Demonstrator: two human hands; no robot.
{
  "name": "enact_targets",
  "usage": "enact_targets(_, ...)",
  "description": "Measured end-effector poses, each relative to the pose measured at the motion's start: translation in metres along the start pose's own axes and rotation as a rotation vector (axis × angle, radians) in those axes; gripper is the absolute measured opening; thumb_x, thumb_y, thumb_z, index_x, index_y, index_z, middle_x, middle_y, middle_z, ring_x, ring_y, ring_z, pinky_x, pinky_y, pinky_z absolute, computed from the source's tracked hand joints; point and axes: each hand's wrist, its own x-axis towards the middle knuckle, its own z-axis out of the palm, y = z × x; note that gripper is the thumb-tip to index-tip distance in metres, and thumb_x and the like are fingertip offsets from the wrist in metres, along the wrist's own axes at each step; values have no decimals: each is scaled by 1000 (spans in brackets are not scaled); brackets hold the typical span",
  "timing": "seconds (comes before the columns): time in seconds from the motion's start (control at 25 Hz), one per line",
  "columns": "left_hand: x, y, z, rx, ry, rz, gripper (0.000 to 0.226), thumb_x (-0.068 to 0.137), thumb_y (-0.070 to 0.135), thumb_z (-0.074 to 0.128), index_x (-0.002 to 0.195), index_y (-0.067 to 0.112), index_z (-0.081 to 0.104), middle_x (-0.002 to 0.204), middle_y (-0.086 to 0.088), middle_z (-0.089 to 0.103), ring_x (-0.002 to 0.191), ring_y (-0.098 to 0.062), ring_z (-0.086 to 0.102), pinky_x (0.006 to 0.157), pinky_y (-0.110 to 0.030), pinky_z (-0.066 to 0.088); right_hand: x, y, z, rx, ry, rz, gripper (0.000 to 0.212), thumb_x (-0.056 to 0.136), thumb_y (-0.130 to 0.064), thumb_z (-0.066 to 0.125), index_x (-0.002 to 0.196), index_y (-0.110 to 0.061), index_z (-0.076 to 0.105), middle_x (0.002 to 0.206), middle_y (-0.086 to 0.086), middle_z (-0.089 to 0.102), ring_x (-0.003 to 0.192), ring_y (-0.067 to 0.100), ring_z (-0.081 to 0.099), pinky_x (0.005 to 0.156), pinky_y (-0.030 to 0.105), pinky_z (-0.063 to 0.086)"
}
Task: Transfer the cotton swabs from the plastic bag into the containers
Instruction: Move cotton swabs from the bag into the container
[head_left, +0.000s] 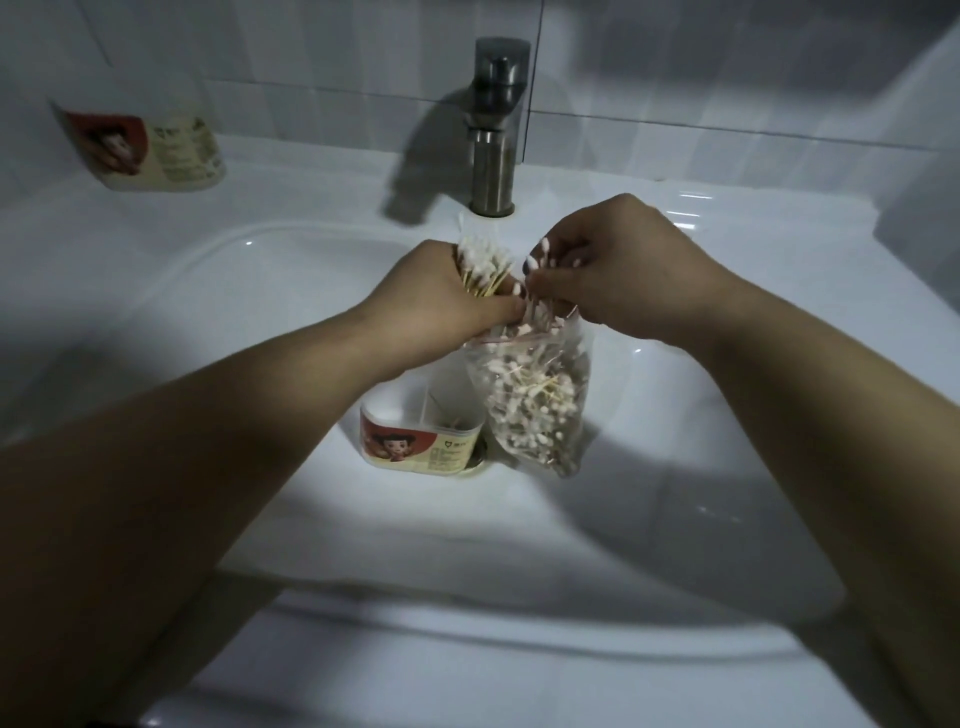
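Observation:
A clear plastic bag full of cotton swabs hangs over the sink basin. My left hand grips the bag's top edge together with an upright bunch of swabs. My right hand pinches a few swabs just above the bag's opening, and white tips stick out between its fingers. Below my left hand, a small container with a red cartoon label stands in the basin beside the bag. A few swabs lie inside it.
A second container with the same label stands on the sink ledge at the back left. A metal faucet rises behind my hands. The white basin surrounds everything, and tiled wall stands behind.

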Motion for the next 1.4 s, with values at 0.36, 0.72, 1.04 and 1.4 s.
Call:
enact_targets(0.36,0,9,0,-140,51,107,14,100,27,63,87,27,68,65,17,66,62,2,60,64,-20,48,3,0,0,161,63,12,7,86,-20,78,91,-18,75,66,-5,70,55,4,65,52,17,44)
enact_targets(0.72,-2,2,5,-133,-89,66,15,92,35,74,102,24,75,92,5,78,80,-6,71,78,-34,57,0,-7,1,503,65,47,7,86,-6,77,93,-5,75,77,21,72,64,26,64,57,30,50)
enact_targets(1.04,-1,-3,8,-124,-110,60,11,98,19,66,91,24,73,84,8,77,83,-6,73,85,-30,56,5,-4,-4,719,139,106,8,86,3,75,89,-5,74,73,12,73,62,18,65,59,24,52)
enact_targets(1.4,4,-2,12,-352,6,-53,23,107,26,52,100,20,73,80,5,75,79,-5,67,80,-26,54,7,-2,-11,688,232,105,9,84,4,74,85,-4,75,67,11,70,58,20,64,59,26,52)
